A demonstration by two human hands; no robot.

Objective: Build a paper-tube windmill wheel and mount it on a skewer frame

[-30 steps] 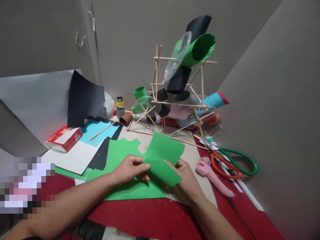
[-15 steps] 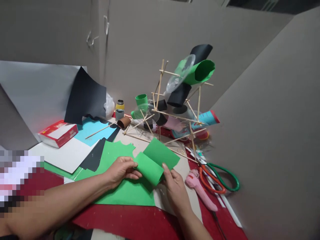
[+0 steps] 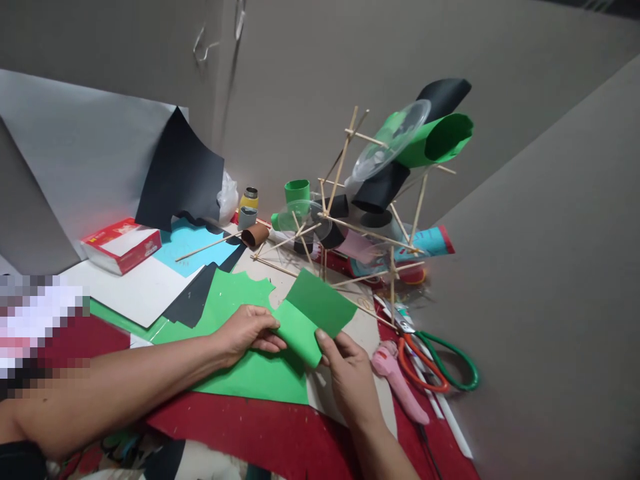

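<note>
Between my hands a piece of green paper is bent over, its near edge curling down into a roll. My left hand pinches its left edge with thumb and fingers. On the right side, my right hand grips it, the thumb on top and the fingers partly hidden behind. Under my left hand lies a larger green sheet with a scalloped cut edge. Just beyond stands a frame of wooden sticks, bearing black and green paper tubes and clear plastic discs.
At the right lie scissors with orange and green handles, and a pink glue gun. A red box, blue paper and a leaning black sheet are at the left. A brown paper tube rests near a yellow bottle. Walls close off the back and right.
The near part of the green paper has curled further under between my hands. My view has shifted and tilted slightly, so the stick frame appears further right.
</note>
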